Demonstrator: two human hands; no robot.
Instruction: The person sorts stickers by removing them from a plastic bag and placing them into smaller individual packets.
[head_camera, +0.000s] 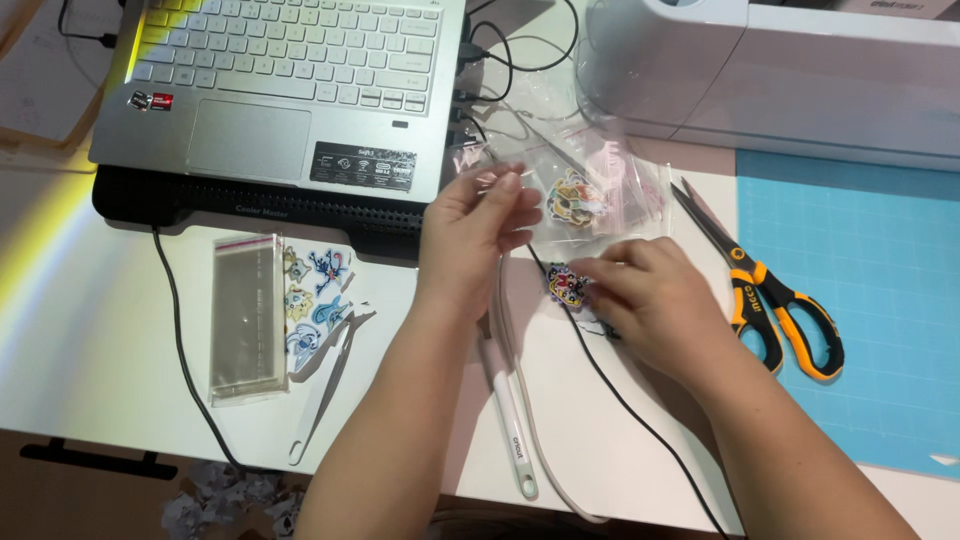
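Colourful sticker (565, 283) under right hand (650, 295) fingertips

bench (90, 330): being shown in plain white | scissors (770, 300): being shown orange and black | cutting mat (860, 300): being shown light blue, gridded | laptop (280, 80): being shown silver | stickers (568, 283): being shown multicoloured | cable (620, 395): being shown black

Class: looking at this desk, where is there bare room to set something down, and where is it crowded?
Bare: white desk left of the clear bag stack; blue mat beyond the scissors. Crowded: around both hands, with stickers, cables and bags.
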